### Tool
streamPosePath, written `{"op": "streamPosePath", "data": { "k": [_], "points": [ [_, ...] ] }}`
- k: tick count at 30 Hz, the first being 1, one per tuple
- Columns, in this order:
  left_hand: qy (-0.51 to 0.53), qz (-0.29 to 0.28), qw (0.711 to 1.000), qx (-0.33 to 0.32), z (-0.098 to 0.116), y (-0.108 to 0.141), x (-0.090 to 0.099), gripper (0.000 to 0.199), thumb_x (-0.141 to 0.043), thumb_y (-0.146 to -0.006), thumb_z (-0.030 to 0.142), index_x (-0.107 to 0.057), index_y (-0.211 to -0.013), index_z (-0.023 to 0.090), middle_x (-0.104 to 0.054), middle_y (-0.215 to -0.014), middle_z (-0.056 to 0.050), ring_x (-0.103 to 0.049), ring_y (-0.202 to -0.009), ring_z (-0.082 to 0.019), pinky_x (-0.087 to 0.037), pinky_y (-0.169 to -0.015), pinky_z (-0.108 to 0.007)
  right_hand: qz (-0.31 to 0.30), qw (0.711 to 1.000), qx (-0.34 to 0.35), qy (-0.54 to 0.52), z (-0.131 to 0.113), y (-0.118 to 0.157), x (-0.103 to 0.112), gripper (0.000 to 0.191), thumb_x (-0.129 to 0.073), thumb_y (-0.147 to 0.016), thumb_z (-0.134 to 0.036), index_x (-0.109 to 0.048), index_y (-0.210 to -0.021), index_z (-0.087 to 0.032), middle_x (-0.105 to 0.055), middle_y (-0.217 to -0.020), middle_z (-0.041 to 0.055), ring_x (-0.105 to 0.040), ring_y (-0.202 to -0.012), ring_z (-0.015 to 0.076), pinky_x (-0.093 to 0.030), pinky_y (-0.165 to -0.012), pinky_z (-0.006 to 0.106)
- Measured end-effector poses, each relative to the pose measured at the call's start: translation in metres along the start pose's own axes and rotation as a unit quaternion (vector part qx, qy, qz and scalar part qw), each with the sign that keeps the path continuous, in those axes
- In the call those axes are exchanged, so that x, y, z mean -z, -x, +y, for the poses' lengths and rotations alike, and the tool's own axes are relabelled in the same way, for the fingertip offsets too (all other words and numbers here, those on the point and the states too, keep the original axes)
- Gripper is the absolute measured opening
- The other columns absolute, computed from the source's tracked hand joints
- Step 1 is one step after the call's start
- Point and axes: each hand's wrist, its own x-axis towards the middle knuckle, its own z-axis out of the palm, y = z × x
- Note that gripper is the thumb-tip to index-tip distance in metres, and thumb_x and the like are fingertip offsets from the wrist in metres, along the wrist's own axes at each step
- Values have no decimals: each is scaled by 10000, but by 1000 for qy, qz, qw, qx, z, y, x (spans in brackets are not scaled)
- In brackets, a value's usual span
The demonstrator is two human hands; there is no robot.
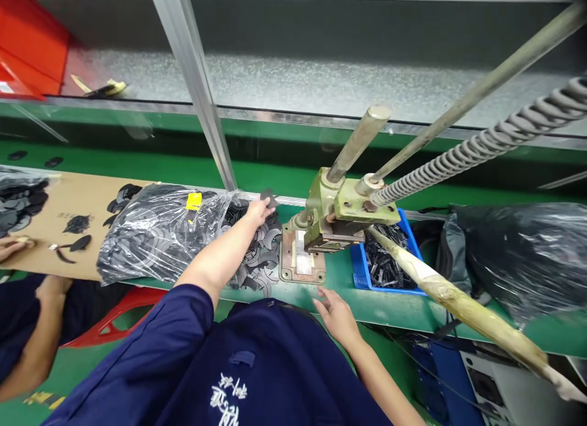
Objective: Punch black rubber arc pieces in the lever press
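Brightly, evenly lit; glinting white off the clear plastic bag (147, 249) and the black bag (518, 255); stretched toward the edges.

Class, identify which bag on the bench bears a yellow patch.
The clear bag just left of the loose dark pieces: a yellow patch sits on it, whereas the bulky bag at far right shows none.

A silvery post (191, 65) fronts a grey shelf (293, 82) above green floor (92, 366).

The press (371, 210) is olive green, the tabletop (385, 310) green. Flat pieces (262, 253): grey and black. The bin (361, 280) is blue, the shirt (284, 365) navy with white lettering (222, 397), the floor tape (44, 398) striped yellow and black.
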Motion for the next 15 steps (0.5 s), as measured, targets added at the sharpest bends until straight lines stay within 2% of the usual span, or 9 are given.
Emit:
{"op": "streamPosePath", "data": {
  "k": [2, 4, 6, 9, 10, 12, 15],
  "points": [
    [-16, 10, 1000, -9, 14, -19, -11, 252, -558, -906, 325, -541, -1109, 177, -642, -997, -82, -630, -776, -109, -536, -714, -236, 0, 1000, -27, 0, 6, 8, 0, 351, -488, -852, -310, -610, -1144, -160, -689, -999, 105, -661, -679, 179, -537, -795, 394],
    [-90, 37, 995, -19, 10, -27, -14, 237, -534, -911, 335, -559, -1053, 147, -640, -981, -104, -624, -759, -125, -525, -703, -256, -5, 999, -50, -1, 10, 13, -3, 358, -487, -855, -312, -608, -1153, -157, -695, -1004, 110, -669, -691, 181, -536, -802, 391],
    [-199, 47, 978, -50, -11, -21, -8, 178, -560, -888, 301, -582, -966, 143, -645, -903, -93, -618, -732, -136, -508, -704, -264, -16, 997, -69, -2, 14, 15, -7, 355, -502, -848, -307, -616, -1149, -156, -704, -995, 113, -674, -702, 186, -539, -795, 384],
    [-334, 24, 936, -105, -57, 9, 15, 119, -690, -773, 242, -603, -806, 168, -637, -778, -54, -614, -750, -161, -478, -777, -282, -40, 995, -87, -1, 17, 14, -12, 350, -531, -833, -292, -630, -1139, -154, -712, -1001, 122, -679, -735, 193, -534, -801, 371],
    [-395, 7, 910, -129, -73, 23, 24, 132, -715, -744, 242, -602, -765, 177, -632, -755, -46, -614, -769, -172, -468, -805, -287, -49, 995, -89, 0, 18, 13, -13, 350, -537, -831, -289, -634, -1139, -155, -713, -1011, 122, -681, -756, 195, -529, -813, 367],
    [-512, -56, 839, -178, -101, 52, 43, 139, -709, -747, 291, -612, -758, 193, -622, -744, -43, -615, -808, -193, -456, -841, -300, -66, 994, -90, 4, 19, 8, -13, 353, -543, -830, -289, -638, -1145, -160, -713, -1026, 117, -681, -792, 196, -516, -837, 359],
    [-644, -156, 721, -203, -134, 88, 64, 263, -719, -731, 393, -626, -885, 201, -615, -903, -57, -609, -906, -217, -459, -867, -314, -91, 992, -87, 13, 19, -2, -10, 388, -554, -824, -297, -629, -1176, -153, -710, -1042, 109, -679, -806, 191, -508, -846, 346]
  ]
}}
